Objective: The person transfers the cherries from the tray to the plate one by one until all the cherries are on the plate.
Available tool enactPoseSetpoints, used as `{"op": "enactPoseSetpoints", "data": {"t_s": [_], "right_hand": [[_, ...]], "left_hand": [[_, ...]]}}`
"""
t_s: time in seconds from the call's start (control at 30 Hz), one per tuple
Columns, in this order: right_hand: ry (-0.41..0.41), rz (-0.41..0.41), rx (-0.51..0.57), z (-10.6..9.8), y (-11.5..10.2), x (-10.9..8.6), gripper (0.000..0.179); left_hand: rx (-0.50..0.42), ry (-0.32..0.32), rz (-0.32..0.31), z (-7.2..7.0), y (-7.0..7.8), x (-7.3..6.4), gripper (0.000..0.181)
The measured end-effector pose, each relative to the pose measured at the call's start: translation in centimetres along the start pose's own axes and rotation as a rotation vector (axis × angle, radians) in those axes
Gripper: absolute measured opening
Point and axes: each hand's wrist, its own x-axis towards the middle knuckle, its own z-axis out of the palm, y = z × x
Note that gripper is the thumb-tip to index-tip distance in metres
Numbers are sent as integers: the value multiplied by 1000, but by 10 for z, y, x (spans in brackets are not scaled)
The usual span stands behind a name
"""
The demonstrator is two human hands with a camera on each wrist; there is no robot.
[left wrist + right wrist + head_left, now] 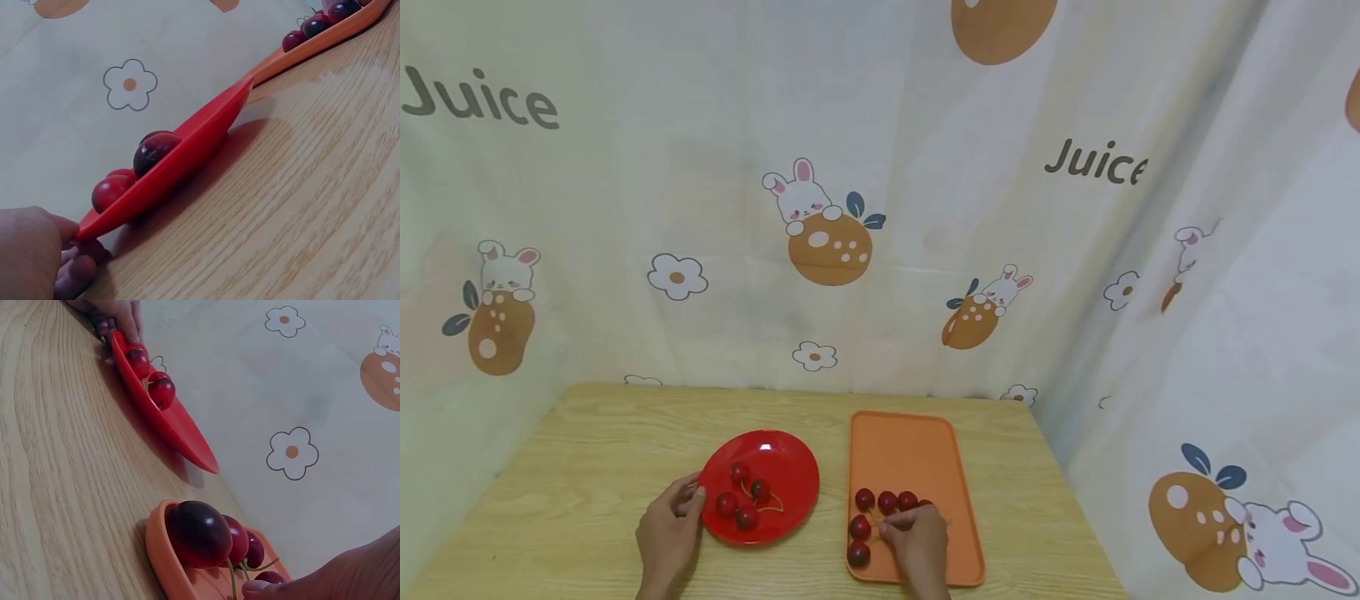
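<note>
My left hand (670,529) pinches the near left rim of a red plate (793,492), thumb on top and fingers beneath, as the left wrist view shows. Several dark red cherries (726,504) with thin stems lie grouped on the plate. Over the near part of an orange tray (906,450), my right hand (919,537) has thumb and forefinger brought together at a cherry stem (232,578). Along the tray's left side and across its middle, cherries (860,527) form a corner-shaped row. The right hand partly covers the cherry at the row's right end.
Both the plate and the tray stand on a light wood-grain table (617,450), the tray to the right of the plate. A pale printed curtain (722,208) hangs behind the table and along its sides.
</note>
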Motion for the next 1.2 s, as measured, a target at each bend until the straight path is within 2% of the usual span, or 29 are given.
{"op": "enactPoseSetpoints", "data": {"t_s": [0.43,0.67,1.0,1.2], "right_hand": [[30,-21,-14,3,2,0,13],[22,-7,37,1,5,0,10],[-59,55,199,-3,10,3,9],[-173,68,361,-10,13,5,8]], "left_hand": [[-2,35,36,0,1,-1,31],[-6,36,32,1,1,-1,31],[-9,30,28,0,1,-2,31],[-3,25,22,1,1,-1,31]]}}
